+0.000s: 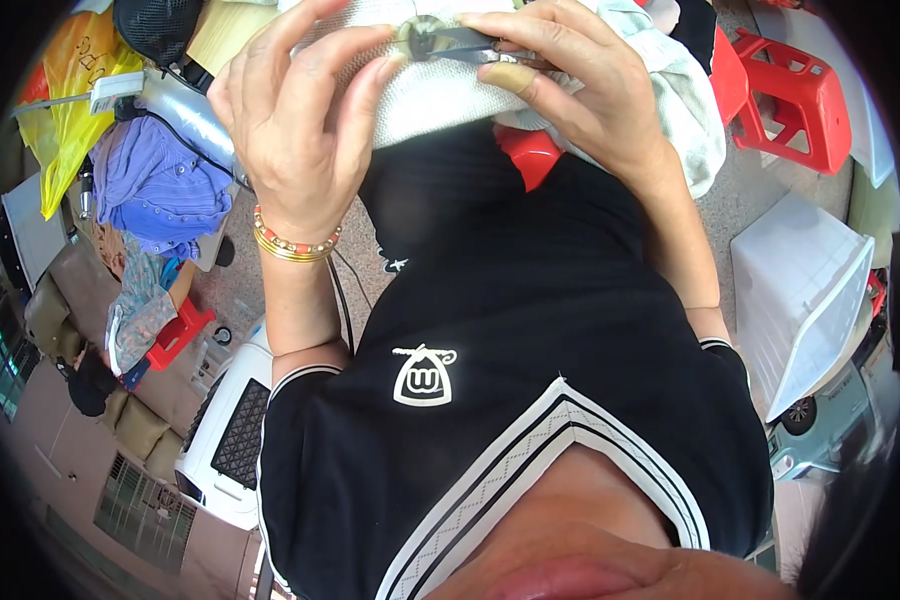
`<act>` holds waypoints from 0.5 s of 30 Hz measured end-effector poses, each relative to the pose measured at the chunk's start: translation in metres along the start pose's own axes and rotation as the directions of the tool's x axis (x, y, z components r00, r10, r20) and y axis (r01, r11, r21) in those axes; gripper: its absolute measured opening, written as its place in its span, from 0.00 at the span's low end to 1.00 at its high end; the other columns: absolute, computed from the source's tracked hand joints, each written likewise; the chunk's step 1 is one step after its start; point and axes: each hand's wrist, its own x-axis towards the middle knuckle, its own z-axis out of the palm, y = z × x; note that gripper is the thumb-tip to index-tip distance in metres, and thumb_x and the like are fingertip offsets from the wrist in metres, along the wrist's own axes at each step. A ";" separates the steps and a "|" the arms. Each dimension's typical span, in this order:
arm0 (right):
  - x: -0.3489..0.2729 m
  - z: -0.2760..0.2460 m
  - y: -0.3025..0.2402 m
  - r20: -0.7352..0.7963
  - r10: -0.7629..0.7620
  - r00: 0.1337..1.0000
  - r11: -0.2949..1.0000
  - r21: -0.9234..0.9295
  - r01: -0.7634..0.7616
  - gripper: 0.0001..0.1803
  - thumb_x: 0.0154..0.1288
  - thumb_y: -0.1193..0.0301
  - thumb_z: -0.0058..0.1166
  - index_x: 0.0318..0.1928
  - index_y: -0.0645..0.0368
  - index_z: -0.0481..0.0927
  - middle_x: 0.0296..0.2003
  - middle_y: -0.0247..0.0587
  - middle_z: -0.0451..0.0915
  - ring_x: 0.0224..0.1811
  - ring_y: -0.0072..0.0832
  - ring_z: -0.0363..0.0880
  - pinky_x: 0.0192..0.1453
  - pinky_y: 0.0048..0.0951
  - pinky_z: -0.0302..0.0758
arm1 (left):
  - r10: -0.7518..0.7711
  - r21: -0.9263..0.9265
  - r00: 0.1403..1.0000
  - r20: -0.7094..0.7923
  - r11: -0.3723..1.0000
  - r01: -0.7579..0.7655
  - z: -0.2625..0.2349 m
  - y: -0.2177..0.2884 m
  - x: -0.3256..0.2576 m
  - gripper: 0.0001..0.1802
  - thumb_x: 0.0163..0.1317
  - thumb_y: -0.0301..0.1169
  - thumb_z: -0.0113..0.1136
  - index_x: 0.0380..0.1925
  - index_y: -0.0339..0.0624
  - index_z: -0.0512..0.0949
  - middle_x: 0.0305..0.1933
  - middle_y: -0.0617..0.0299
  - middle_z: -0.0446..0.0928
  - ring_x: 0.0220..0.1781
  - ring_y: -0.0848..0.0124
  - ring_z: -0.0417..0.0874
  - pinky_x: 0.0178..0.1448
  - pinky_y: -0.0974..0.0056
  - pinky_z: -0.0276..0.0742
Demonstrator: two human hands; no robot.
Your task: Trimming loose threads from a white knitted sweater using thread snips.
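Close together at the top, both my hands are at work over a white knitted cloth (pixel 430 112). My left hand (pixel 295 125) pinches a small round greyish disc (pixel 422 38) between thumb and fingertips. In my right hand (pixel 590 85) is a small dark tool with two slim pointed blades (pixel 462 45), perhaps snips; its exact kind is unclear. The blade tips reach to the disc and seem to touch it. A yellowish covering (pixel 510 77) sits on my right thumb tip. The cloth spreads under both hands and hangs to the right.
Red plastic stools (pixel 795 100) stand at the upper right, above a translucent white bin (pixel 795 290). To the left lie a yellow plastic bag (pixel 65 110) and a folded purple garment (pixel 160 185). A white boxy appliance (pixel 235 430) stands lower left, and another person (pixel 150 310) sits beyond.
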 end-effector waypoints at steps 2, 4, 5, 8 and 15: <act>0.000 0.000 -0.001 0.012 0.009 1.000 1.000 -0.013 -0.009 0.23 0.58 0.78 0.63 0.56 0.61 0.78 0.31 0.40 0.74 0.31 0.29 0.73 0.34 0.25 0.70 | 0.016 0.047 0.999 0.037 0.999 -0.017 -0.001 0.000 0.000 0.09 0.56 0.30 0.68 0.38 0.47 0.84 0.51 0.63 0.82 0.50 0.69 0.79 0.58 0.65 0.64; 0.000 0.000 -0.001 0.024 0.020 1.000 1.000 -0.025 -0.019 0.23 0.58 0.78 0.63 0.56 0.61 0.78 0.31 0.40 0.74 0.31 0.29 0.73 0.34 0.25 0.70 | 0.044 0.096 0.999 0.019 0.994 -0.046 -0.002 0.000 0.000 0.07 0.55 0.31 0.69 0.35 0.47 0.85 0.50 0.65 0.82 0.49 0.69 0.79 0.56 0.66 0.65; 0.000 0.000 0.000 0.028 0.018 0.999 1.000 -0.017 -0.018 0.23 0.59 0.77 0.63 0.56 0.61 0.78 0.31 0.40 0.74 0.31 0.29 0.73 0.35 0.25 0.70 | 0.046 0.095 0.999 0.020 0.994 -0.047 -0.001 0.000 0.000 0.07 0.55 0.31 0.69 0.35 0.47 0.85 0.50 0.65 0.82 0.49 0.69 0.79 0.56 0.66 0.65; 0.001 0.003 0.001 0.023 0.018 1.000 1.000 0.002 -0.018 0.23 0.59 0.77 0.63 0.56 0.60 0.78 0.31 0.40 0.74 0.31 0.29 0.74 0.35 0.25 0.70 | 0.030 0.062 1.000 0.008 0.998 -0.031 0.000 -0.002 0.000 0.07 0.54 0.30 0.70 0.34 0.47 0.85 0.50 0.65 0.82 0.48 0.70 0.79 0.55 0.66 0.65; 0.007 0.022 0.047 -0.148 -0.489 0.860 0.872 -0.063 0.485 0.21 0.58 0.77 0.63 0.54 0.60 0.79 0.32 0.40 0.76 0.32 0.31 0.76 0.36 0.26 0.72 | 0.035 0.015 0.998 -0.061 0.999 -0.034 0.001 0.002 0.001 0.08 0.53 0.29 0.71 0.34 0.46 0.85 0.47 0.61 0.82 0.48 0.70 0.79 0.53 0.68 0.66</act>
